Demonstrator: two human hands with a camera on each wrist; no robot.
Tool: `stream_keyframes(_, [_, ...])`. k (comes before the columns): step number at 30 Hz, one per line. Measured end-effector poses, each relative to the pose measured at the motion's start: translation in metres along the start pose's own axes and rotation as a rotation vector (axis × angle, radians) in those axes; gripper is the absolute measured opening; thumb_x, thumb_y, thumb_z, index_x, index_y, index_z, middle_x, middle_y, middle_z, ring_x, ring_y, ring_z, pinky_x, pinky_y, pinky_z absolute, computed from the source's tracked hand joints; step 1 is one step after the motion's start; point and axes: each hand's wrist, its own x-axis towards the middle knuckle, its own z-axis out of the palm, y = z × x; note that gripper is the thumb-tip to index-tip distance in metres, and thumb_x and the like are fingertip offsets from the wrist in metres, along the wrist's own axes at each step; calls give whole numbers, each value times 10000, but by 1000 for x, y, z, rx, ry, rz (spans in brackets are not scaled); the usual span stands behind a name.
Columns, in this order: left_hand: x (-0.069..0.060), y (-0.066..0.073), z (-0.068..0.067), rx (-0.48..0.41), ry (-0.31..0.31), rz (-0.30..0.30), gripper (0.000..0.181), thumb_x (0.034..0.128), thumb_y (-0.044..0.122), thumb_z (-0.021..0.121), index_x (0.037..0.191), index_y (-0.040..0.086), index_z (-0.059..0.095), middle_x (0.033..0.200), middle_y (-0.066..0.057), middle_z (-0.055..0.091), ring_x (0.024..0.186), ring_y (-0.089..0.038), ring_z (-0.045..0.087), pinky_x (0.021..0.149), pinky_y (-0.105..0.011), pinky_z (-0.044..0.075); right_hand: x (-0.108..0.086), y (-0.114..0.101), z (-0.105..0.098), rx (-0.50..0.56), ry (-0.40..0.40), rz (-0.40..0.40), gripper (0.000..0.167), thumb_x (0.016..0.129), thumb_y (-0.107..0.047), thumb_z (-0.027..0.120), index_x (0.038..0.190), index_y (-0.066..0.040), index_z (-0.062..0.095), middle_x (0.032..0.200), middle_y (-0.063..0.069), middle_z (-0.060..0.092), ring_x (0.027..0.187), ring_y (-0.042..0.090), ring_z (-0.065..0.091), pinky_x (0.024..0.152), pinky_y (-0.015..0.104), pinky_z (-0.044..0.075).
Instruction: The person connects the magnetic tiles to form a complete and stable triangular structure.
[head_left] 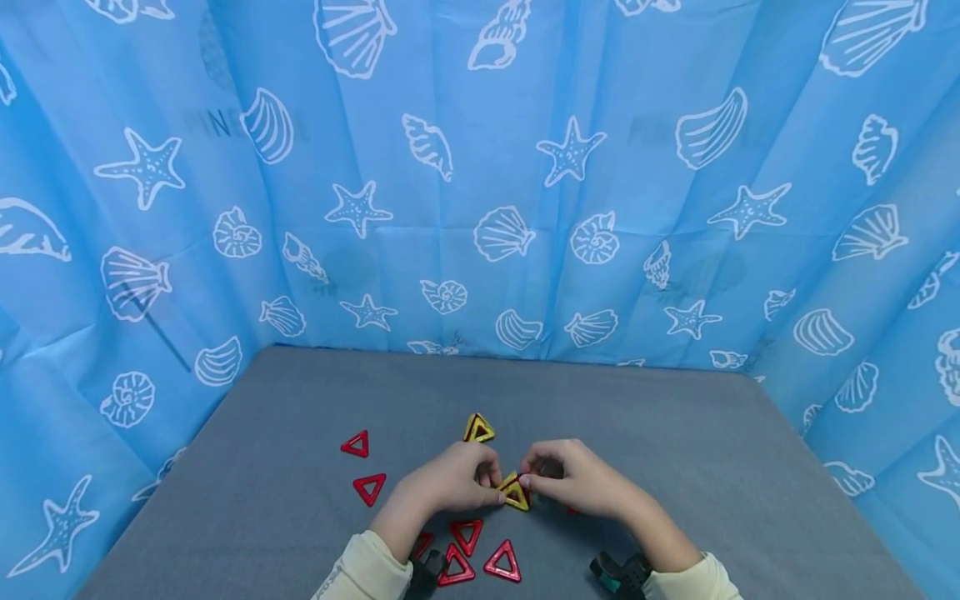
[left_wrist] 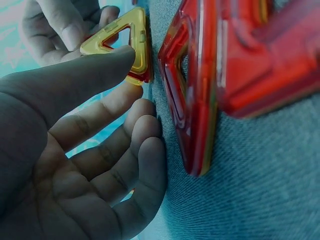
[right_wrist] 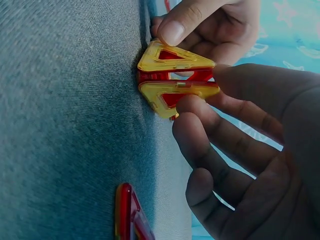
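Note:
Between both hands, at the middle of the table, stands a small pyramid-like build of yellow and red magnetic triangle tiles (head_left: 515,492), its base on the cloth. My left hand (head_left: 456,477) pinches one side, the thumb lying across a yellow face (left_wrist: 139,27). From the other side my right hand (head_left: 577,478) holds the top corner between thumb and index finger, beside another yellow face (right_wrist: 154,100). Red tiles show between the yellow ones in the right wrist view. The remaining fingers of both hands are loosely bent. Just beyond my left hand is another yellow-and-red triangle piece (head_left: 478,428).
Two red triangle tiles lie to the left, one farther back (head_left: 356,444) and one nearer (head_left: 369,489). Several more red tiles (head_left: 503,562) lie near the front, one partly under the left wrist. A blue shell-print curtain (head_left: 450,208) hangs behind the grey table (head_left: 637,408).

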Motion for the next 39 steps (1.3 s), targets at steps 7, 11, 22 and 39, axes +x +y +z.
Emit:
stream_keyframes(7, [0,0,-1,-11,-9,0,146,920,162,836,898,147,693,800,13,631,707,-127,560,654,-295,454,0,-2,-2,19,-27,-14,136,1052,-225,682,1083,-115,755,976,28,768,819,80,680,681,277,557])
stream_keyframes(11, [0,1,-2,-15,-8,0,145,923,158,834,901,141,692,802,5,636,707,-132,565,653,-298,456,0,-2,-2,6,-22,-26,139,1038,-224,703,1100,-112,757,989,22,766,794,73,663,641,279,548])
stream_keyframes(22, [-1,0,0,-27,-2,-20,143,922,160,833,902,134,695,801,-8,645,705,-143,570,644,-304,451,2,0,2,-18,-20,-38,145,1031,-193,710,1137,-105,756,993,-14,759,775,75,658,659,279,553])
stream_keyframes(39, [-3,5,-1,-28,9,-65,137,930,168,823,888,128,699,796,-22,651,708,-150,570,650,-316,448,2,1,3,-50,7,-79,153,1032,-171,710,1158,-108,769,1024,-17,773,878,75,683,759,270,568])
